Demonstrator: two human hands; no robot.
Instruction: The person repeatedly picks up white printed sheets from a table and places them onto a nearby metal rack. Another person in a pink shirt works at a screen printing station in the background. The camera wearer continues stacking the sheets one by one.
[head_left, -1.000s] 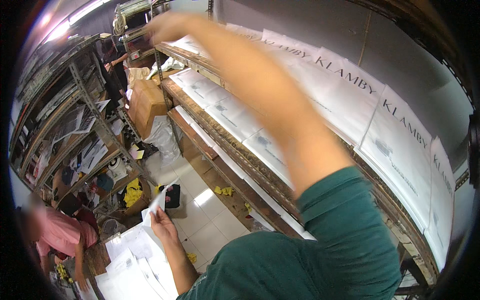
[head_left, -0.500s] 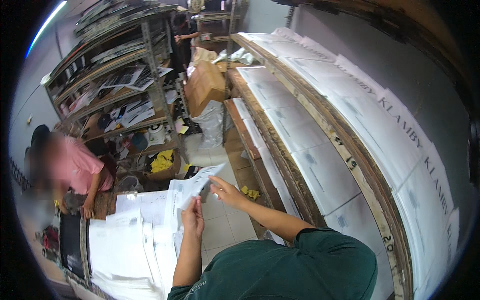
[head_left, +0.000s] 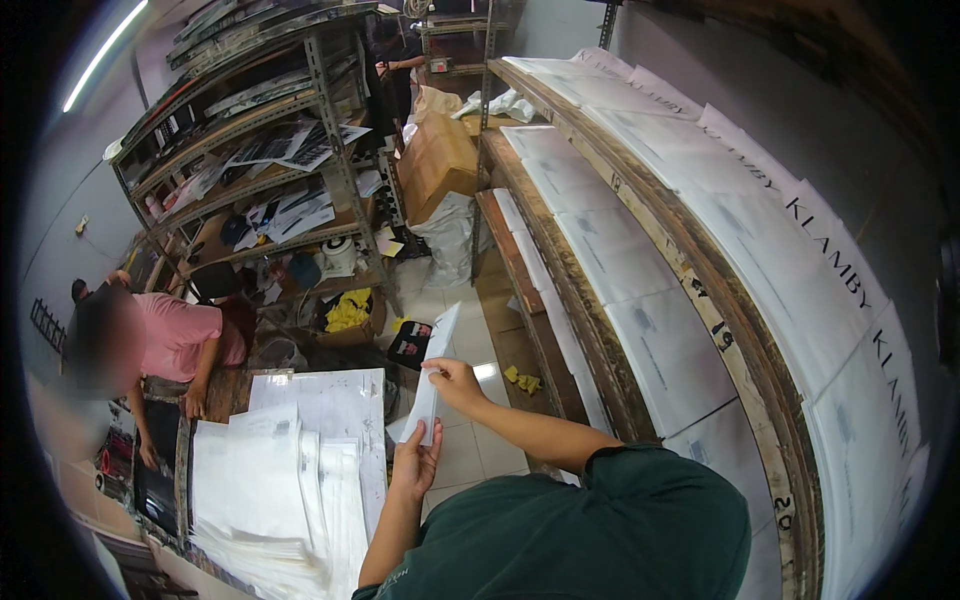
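Note:
My left hand (head_left: 417, 465) pinches the near end of a thin white printed sheet (head_left: 438, 338), possibly a plastic bag. My right hand (head_left: 457, 388) grips the sheet's right edge, partway up, with bent fingers. The sheet is held up nearly edge-on above the tiled floor, between the table and the rack. Left of my left forearm, a stack of similar white sheets (head_left: 250, 470) lies overlapping on a pale board (head_left: 345, 400).
On the right, a tiered wooden rack (head_left: 665, 245) carries rows of white printed bags (head_left: 640, 330). A co-worker in pink (head_left: 180, 335) stands at the table's far left. Metal shelves (head_left: 325, 120), a cardboard box (head_left: 437, 165) and a dark mat (head_left: 410, 345) are beyond.
The sheet has come away from above the pale board toward the right and turned more edge-on. Both hands have shifted slightly right and down in view, still on the sheet. The view has shifted too.

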